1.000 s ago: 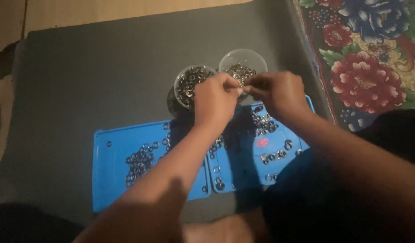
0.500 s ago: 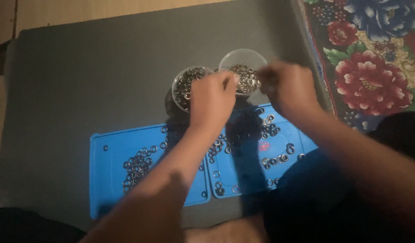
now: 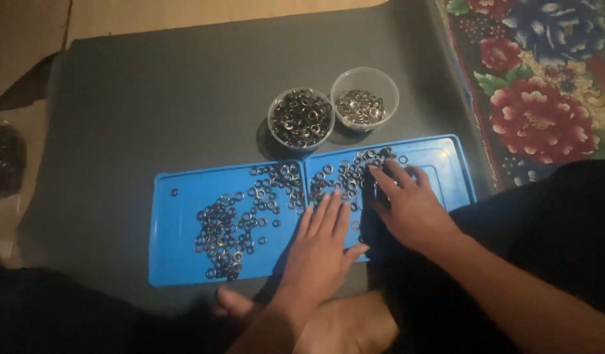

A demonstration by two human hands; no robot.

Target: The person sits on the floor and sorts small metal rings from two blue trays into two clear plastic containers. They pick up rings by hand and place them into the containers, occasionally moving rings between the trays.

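My left hand (image 3: pixel 322 246) lies flat, fingers spread, on the seam between two blue trays, touching loose metal rings. My right hand (image 3: pixel 407 203) rests palm-down on the right blue tray (image 3: pixel 446 164), fingertips among several small rings (image 3: pixel 355 172). The left blue tray (image 3: pixel 178 229) carries a scatter of dark metal rings (image 3: pixel 233 223). Behind the trays stand two clear plastic cups: the left cup (image 3: pixel 301 119) full of larger dark rings, the right cup (image 3: pixel 364 98) holding smaller shiny rings. Neither hand visibly holds anything.
Everything sits on a dark grey mat (image 3: pixel 151 111) over a wooden floor (image 3: pixel 184 10). A floral carpet (image 3: pixel 538 92) lies to the right. A dark bag (image 3: pixel 4 157) sits at the left edge. My bare foot (image 3: pixel 342 328) shows below the trays.
Both hands have come down from the two cups to the blue trays and now lie flat among the rings. The cups are uncovered.
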